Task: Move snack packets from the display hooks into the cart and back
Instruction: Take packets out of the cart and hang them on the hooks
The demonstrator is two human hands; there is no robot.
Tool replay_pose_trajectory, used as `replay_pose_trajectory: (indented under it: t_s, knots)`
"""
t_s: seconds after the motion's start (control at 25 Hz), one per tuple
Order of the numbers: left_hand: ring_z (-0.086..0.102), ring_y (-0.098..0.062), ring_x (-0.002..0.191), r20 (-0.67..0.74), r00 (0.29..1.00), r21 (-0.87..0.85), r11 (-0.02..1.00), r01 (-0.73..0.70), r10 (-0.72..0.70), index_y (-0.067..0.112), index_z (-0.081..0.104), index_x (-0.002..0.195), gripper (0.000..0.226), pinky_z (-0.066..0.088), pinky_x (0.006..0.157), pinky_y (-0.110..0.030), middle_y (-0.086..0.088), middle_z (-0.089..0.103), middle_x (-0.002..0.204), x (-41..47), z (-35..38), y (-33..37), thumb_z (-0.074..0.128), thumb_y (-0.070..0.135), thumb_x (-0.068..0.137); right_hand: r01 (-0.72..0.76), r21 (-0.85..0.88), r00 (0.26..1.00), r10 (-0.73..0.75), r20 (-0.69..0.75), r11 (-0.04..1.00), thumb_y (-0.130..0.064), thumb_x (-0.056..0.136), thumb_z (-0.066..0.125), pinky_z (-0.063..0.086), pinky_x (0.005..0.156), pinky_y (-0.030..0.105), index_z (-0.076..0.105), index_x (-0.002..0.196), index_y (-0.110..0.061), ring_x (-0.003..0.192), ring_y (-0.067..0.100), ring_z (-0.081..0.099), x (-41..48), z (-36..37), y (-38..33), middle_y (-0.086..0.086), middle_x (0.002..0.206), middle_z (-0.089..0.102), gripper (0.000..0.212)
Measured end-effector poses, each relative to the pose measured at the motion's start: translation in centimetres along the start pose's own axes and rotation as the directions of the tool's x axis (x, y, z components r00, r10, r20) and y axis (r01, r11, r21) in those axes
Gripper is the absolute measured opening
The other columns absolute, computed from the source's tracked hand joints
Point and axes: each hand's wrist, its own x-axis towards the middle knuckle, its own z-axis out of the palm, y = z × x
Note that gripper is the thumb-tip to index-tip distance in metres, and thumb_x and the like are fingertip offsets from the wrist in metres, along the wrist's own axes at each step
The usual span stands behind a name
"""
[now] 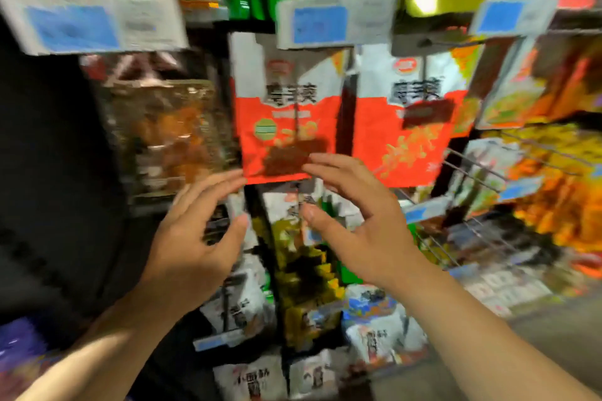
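We read little here, as motion blur smears most print. On the near white packet [249,378] at the bottom we make out 小厨. The left red-and-white packet [286,107] and the right red-and-white packet [404,114] bear large dark characters that we cannot read. The blue-and-white price tag [325,23] above them is illegible.

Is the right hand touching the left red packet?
Cannot tell. Head view: the right hand overlaps the left red packet at its bottom edge, but blur hides contact.

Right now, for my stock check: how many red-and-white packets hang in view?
2. The left packet hangs at centre frame; the right packet hangs beside it. More may hide behind them.
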Motion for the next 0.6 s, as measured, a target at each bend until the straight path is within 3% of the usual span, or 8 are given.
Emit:
replay_pose_trajectory:
  t_s: [0.08,0.16,0.32,0.36,0.48,0.6]
  knots:
    - [0.031,0.028,0.13,0.136,0.99,-0.07,0.997,-0.031,0.041,0.068,0.047,0.128,0.035,0.023,0.1,0.006,0.053,0.04,0.135,0.4,3.1,3.1,0.057,0.052,0.099,-0.1,-0.051,0.995,0.099,-0.009,0.994,-0.034,0.094,0.068,0.043,0.108,0.023,0.066,0.131,-0.025,0.135,0.004,0.048,-3.1,-4.9,0.7,-0.013,0.143,0.052,0.038]
    - [0.031,0.031,0.126,0.257,0.96,-0.108,0.99,-0.088,0.113,0.072,0.042,0.13,0.038,0.024,0.097,0.007,0.057,0.036,0.133,1.0,7.0,6.5,0.053,0.062,0.096,-0.177,-0.12,0.983,0.168,-0.079,0.977,-0.034,0.095,0.067,0.037,0.106,0.013,0.068,0.129,-0.026,0.135,0.001,0.046,-6.4,-10.1,1.4,-0.013,0.144,0.052,0.035]
    - [0.045,0.008,0.112,0.443,0.846,-0.174,0.954,-0.244,0.297,0.049,0.043,0.145,0.055,0.029,0.098,-0.007,0.037,0.045,0.133,2.0,15.7,13.8,0.056,0.056,0.092,-0.315,-0.245,0.932,0.251,-0.26,0.917,-0.031,0.094,0.068,0.037,0.108,0.017,0.067,0.131,-0.024,0.135,0.009,0.048,-13.7,-19.8,2.6,-0.007,0.145,0.053,0.038]
    - [0.045,0.008,0.115,0.493,0.795,-0.211,0.935,-0.284,0.353,0.052,0.041,0.145,0.057,0.028,0.099,-0.007,0.035,0.046,0.134,2.1,18.5,15.8,0.052,0.059,0.089,-0.356,-0.273,0.909,0.264,-0.321,0.894,-0.03,0.093,0.069,0.036,0.109,0.018,0.067,0.131,-0.023,0.135,0.008,0.049,-16.0,-22.5,3.0,-0.005,0.144,0.054,0.039]
    - [0.046,0.024,0.121,0.615,0.673,-0.351,0.907,-0.232,0.41,0.078,0.037,0.131,0.052,0.029,0.097,0.002,0.053,0.048,0.127,2.2,26.9,21.7,0.062,0.066,0.087,-0.525,-0.263,0.787,0.344,-0.512,0.809,-0.03,0.089,0.069,0.039,0.113,0.028,0.065,0.131,-0.019,0.135,0.003,0.048,-22.9,-30.0,3.4,-0.006,0.142,0.055,0.044]
    - [0.05,0.013,0.129,0.627,0.583,-0.496,0.842,-0.211,0.516,0.079,0.039,0.128,0.056,0.041,0.109,-0.023,0.046,0.05,0.135,1.5,34.8,29.2,0.062,0.073,0.077,-0.675,-0.216,0.627,0.393,-0.673,0.706,-0.033,0.087,0.067,0.042,0.113,0.042,0.063,0.134,-0.021,0.137,0.005,0.047,-29.6,-35.8,2.0,-0.009,0.143,0.054,0.048]
